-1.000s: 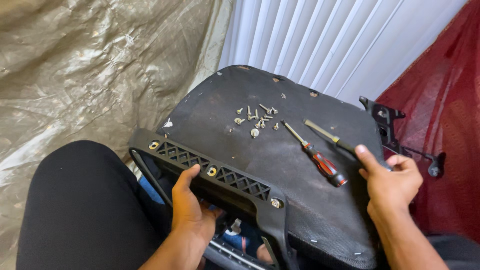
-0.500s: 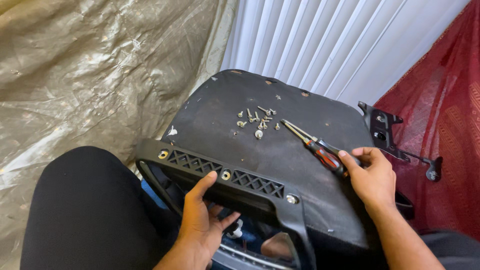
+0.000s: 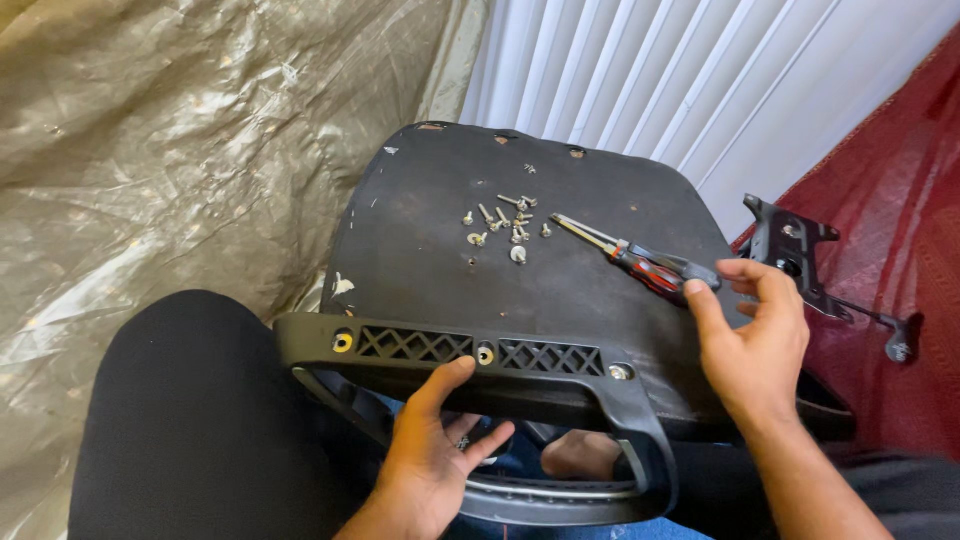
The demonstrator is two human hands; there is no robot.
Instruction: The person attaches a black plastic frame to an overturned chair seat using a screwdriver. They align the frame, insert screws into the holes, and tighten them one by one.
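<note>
1. Head view, centre: a black seat panel (image 3: 450, 260) lies upside down across the person's lap, its underside facing up.
2. Near edge: a black plastic bracket (image 3: 470, 352) with lattice cut-outs runs along the panel's front, carrying three fasteners.
3. Left hand (image 3: 435, 455): palm up beneath the bracket, fingers loosely spread, the thumb (image 3: 440, 380) pressing the bracket's lower edge; it grips nothing.
4. Right hand (image 3: 750, 335): fingers curled, thumb and fingertips pinching the handle end of the screwdrivers.
5. Two screwdrivers (image 3: 640, 265), one with a red-and-black handle, lie side by side on the panel, tips towards the screws.
6. A loose cluster of silver screws (image 3: 505, 225) rests on the panel, just left of the tips.
7. Far right: a black metal mounting plate (image 3: 795, 255) lies on red fabric (image 3: 900, 220).
</note>
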